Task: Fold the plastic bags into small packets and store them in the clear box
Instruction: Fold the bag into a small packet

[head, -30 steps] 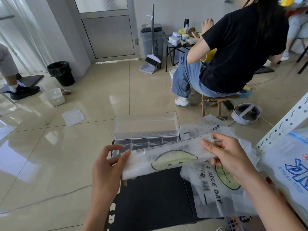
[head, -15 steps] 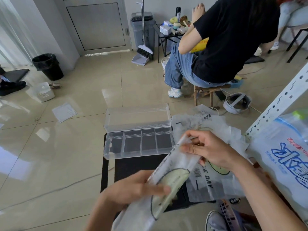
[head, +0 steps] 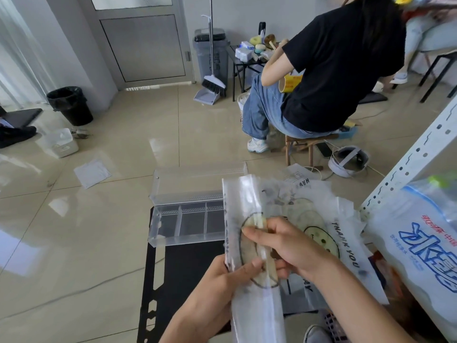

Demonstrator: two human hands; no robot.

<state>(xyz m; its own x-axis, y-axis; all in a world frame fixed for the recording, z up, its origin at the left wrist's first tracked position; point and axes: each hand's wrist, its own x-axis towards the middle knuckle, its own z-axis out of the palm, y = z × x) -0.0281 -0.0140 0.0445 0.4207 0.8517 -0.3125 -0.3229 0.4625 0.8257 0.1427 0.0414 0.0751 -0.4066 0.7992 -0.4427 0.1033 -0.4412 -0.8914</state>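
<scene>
A translucent plastic bag (head: 243, 199) with a smiley print, folded into a long strip, stands nearly upright in front of me. My left hand (head: 222, 280) grips its lower middle from the left, thumb across the front. My right hand (head: 284, 246) pinches the strip at its middle from the right. The clear box (head: 188, 224) with dividers lies open on a black mat (head: 183, 280) just beyond the hands, its lid (head: 197, 184) tipped back. More smiley bags (head: 329, 226) lie flat to the right, under my right hand.
A white metal shelf post (head: 405, 164) and a big blue-printed bag (head: 420, 243) stand at the right. A person in a black shirt (head: 341, 65) sits on a stool ahead. A black bin (head: 70, 105), a broom with dustpan (head: 211, 87) and a paper sheet (head: 92, 173) are on the tiled floor.
The folded strip has swung from horizontal through a slant to nearly upright. My right hand slid down from its end to its middle; my left hand keeps its grip lower down.
</scene>
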